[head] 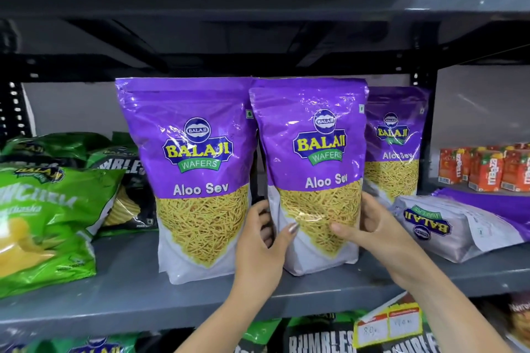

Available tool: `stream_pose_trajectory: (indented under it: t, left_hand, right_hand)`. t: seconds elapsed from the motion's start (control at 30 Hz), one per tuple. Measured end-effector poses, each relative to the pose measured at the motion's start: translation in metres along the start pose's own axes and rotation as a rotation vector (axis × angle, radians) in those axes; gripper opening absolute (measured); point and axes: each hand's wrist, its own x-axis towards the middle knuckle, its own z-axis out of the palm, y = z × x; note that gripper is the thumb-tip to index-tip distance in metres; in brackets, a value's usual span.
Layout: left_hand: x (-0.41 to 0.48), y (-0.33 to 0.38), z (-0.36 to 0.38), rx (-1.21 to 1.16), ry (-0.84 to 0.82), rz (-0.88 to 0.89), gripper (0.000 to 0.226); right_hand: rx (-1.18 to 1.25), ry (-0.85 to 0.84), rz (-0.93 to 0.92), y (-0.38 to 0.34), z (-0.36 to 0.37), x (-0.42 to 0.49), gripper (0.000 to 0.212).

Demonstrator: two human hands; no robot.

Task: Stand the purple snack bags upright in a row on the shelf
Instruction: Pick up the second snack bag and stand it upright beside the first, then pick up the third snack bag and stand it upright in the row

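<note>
- Head view gave me a grey metal shelf (129, 281) with a second grey board above it and dark perforated uprights at the back, against a pale wall.
- I counted four purple snack bags: three stood upright, one lay flat.
- Of the upright ones, the left bag (195, 175) and the middle bag (312, 169) stood side by side at the front, top edges touching; the rear bag (397, 146) stood behind the middle one's right side, partly hidden.
- The fallen bag (459, 226) lay on its side to the right, logo upside down to me.
- Green snack bags (43, 223) were piled at the shelf's left end; I could not count them surely.
- Red juice cartons (487, 169) stood far right, at least three, blurred.
- Both hands clasped the middle bag low down: the left hand (258, 241) curled round its left edge, thumb on the front, and the right hand (372, 226) round its right edge, thumb pressed to the clear window.
- Yellow price tags (390, 324) hung from the shelf lip, over more bags below.
</note>
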Motion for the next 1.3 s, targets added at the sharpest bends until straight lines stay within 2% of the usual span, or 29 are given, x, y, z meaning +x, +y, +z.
stream_pose_trajectory:
  t: [0.07, 0.2, 0.3, 0.37, 0.47, 0.5, 0.57, 0.63, 0.67, 0.77, 0.83, 0.9, 0.97, 1.07, 1.17, 1.3]
  left_hand:
    - [0.000, 0.000, 0.002, 0.003, 0.011, 0.000, 0.039]
    - [0.000, 0.005, 0.007, -0.003, 0.038, -0.031, 0.041]
    - [-0.014, 0.014, 0.011, 0.093, 0.060, -0.002, 0.063]
    - [-0.038, 0.022, 0.017, 0.140, 0.093, 0.094, 0.070]
    - [-0.074, 0.032, 0.027, 0.147, 0.113, 0.352, 0.062]
    - [-0.079, 0.036, 0.028, 0.168, 0.075, 0.436, 0.059]
    - [-0.074, 0.043, 0.032, 0.167, -0.042, 0.510, 0.049]
    - [-0.056, 0.055, 0.045, 0.102, -0.188, 0.408, 0.037]
    - [-0.044, 0.061, 0.056, 0.094, -0.255, 0.333, 0.033]
    - [-0.001, 0.067, 0.114, 0.140, -0.382, 0.127, 0.027]
    - [0.029, 0.060, 0.157, 0.286, -0.415, 0.041, 0.033]
    - [0.049, 0.046, 0.189, 0.414, -0.454, -0.082, 0.044]
    - [0.058, 0.029, 0.208, 0.508, -0.511, -0.205, 0.054]
    - [0.055, 0.017, 0.219, 0.479, -0.515, -0.270, 0.059]
    - [0.052, 0.016, 0.220, 0.340, -0.513, -0.264, 0.049]
    - [0.044, 0.022, 0.208, 0.245, -0.594, -0.222, 0.033]
  right_hand:
    - [0.010, 0.044, -0.014, 0.003, 0.006, 0.001, 0.075]
    - [0.006, 0.130, -0.048, 0.005, 0.020, 0.004, 0.070]
    - [-0.036, 0.174, -0.065, 0.006, 0.025, 0.002, 0.074]
    - [-0.092, 0.176, -0.052, 0.003, 0.025, -0.001, 0.081]
    - [-0.229, 0.222, -0.052, -0.009, 0.016, -0.008, 0.106]
    - [-0.277, 0.294, -0.083, -0.016, 0.007, -0.011, 0.106]
    - [-0.395, 0.498, -0.204, -0.033, -0.018, -0.018, 0.078]
    - [-0.663, 0.746, -0.328, -0.045, -0.051, -0.024, 0.040]
    - [-0.807, 0.863, -0.324, -0.048, -0.066, -0.027, 0.033]
    - [-0.999, 1.065, -0.028, -0.041, -0.106, -0.036, 0.044]
    - [-1.016, 1.064, 0.215, -0.032, -0.123, -0.044, 0.059]
    - [-0.991, 0.974, 0.435, -0.026, -0.133, -0.049, 0.070]
    - [-0.910, 0.870, 0.551, -0.021, -0.137, -0.049, 0.069]
    - [-0.799, 0.796, 0.554, -0.018, -0.136, -0.043, 0.065]
    - [-0.696, 0.818, 0.498, -0.017, -0.135, -0.046, 0.064]
    - [-0.584, 0.895, 0.325, -0.018, -0.136, -0.060, 0.035]
